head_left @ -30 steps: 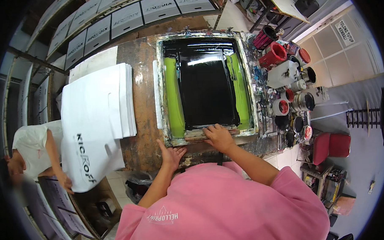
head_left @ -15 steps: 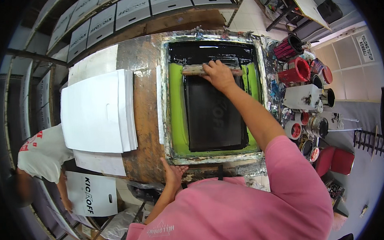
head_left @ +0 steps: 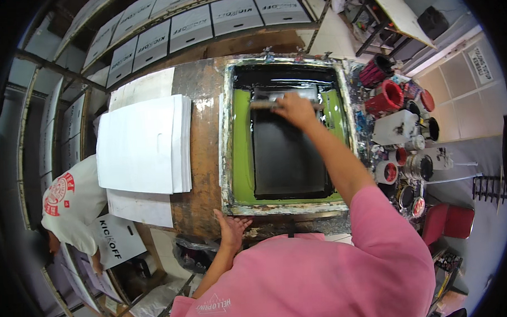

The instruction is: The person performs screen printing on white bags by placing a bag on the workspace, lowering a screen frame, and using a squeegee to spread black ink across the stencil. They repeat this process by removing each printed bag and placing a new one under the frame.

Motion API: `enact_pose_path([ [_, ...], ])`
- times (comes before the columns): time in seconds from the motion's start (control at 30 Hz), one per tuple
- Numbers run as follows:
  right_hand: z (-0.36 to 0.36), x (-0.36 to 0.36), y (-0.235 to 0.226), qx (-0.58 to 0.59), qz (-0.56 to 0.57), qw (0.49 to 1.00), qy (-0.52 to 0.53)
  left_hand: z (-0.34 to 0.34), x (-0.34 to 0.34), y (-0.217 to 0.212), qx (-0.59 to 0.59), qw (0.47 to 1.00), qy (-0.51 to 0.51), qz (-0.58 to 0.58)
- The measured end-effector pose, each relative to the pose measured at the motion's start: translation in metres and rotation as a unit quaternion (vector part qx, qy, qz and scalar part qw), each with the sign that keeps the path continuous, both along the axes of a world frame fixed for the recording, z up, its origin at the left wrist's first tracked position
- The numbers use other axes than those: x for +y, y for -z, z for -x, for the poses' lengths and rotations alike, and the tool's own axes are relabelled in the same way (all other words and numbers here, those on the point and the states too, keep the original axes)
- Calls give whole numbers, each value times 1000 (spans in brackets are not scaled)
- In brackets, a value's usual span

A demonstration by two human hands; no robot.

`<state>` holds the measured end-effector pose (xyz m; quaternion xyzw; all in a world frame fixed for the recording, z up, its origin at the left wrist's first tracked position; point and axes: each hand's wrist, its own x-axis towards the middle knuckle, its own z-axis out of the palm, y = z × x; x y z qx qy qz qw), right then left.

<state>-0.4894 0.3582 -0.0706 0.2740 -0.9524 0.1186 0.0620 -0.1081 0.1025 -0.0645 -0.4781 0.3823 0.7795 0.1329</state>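
Note:
A screen printing frame (head_left: 229, 154) with an ink-stained rim lies on the worktable. Its mesh is green at the sides, dark in the middle, with wet black ink (head_left: 278, 74) pooled along the far end. My right hand (head_left: 296, 109) grips a squeegee (head_left: 263, 104), its long bar lying crosswise over the mesh toward the far end. My left hand (head_left: 232, 229) rests by the near left corner of the frame, thumb and fingers spread, holding nothing. Left of the frame lies a stack of white cut sheets (head_left: 141, 145).
Ink pots, a red bucket (head_left: 384, 97) and a white jug (head_left: 395, 128) crowd the table's right side. Printed boxes (head_left: 190, 29) fill shelves behind and left. At lower left a co-worker in a white shirt (head_left: 76, 204) holds a printed sheet (head_left: 119, 238). A red chair (head_left: 448, 221) stands right.
My right hand has drawn the squeegee a little nearer across the mesh. The co-worker's printed sheet has shifted toward the racks. The whole view has tilted slightly.

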Motion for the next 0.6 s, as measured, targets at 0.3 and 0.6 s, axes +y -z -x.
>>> enact_pose_path([
  [0.3,-254,1,-113,-109,-28,994,3,-1,-16,-33,212,961,174,-16],
  [0.6,-214,-17,-265,212,23,975,63,69,-20,-169,558,801,214,-39],
])
